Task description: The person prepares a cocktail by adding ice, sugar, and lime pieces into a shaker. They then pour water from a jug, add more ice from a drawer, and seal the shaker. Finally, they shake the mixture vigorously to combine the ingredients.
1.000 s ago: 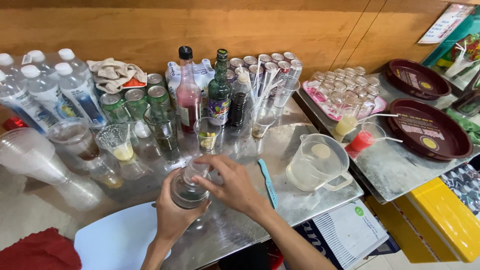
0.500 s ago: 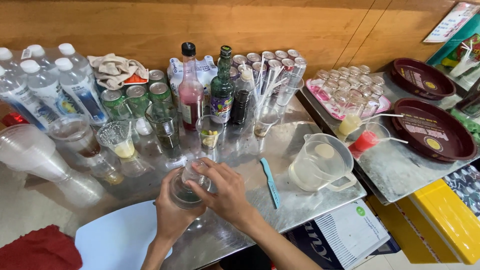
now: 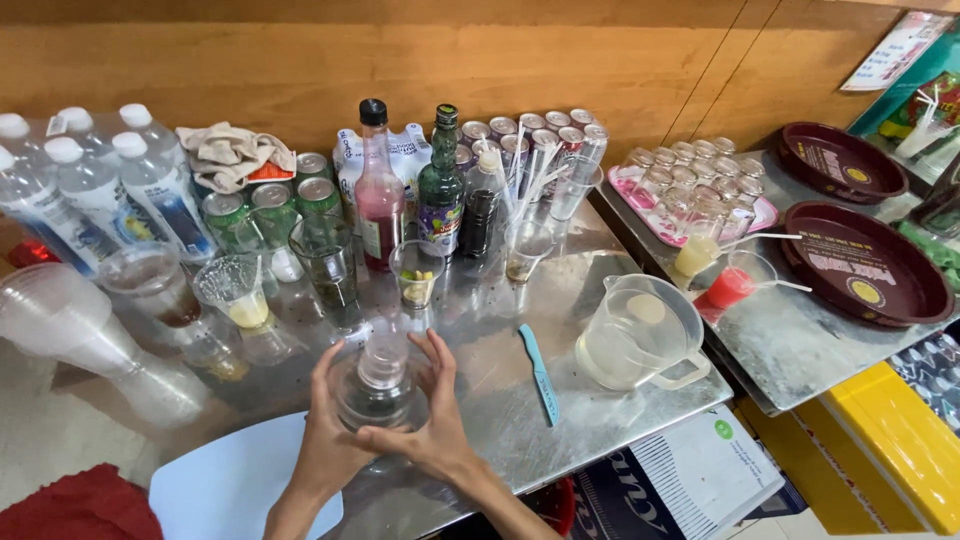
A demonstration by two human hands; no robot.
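Hands (image 3: 335, 430) (image 3: 435, 420) clasp clear glass jar (image 3: 380, 385); cups (image 3: 415, 272), teal knife (image 3: 540, 375) nearby.

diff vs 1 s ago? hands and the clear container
The right hand shifted from the top of the clear glass container to its near right side, fingers spread. The left hand still cups its left side. The container stayed at the same spot on the steel table. Clear jug, blue knife and bottles unchanged.
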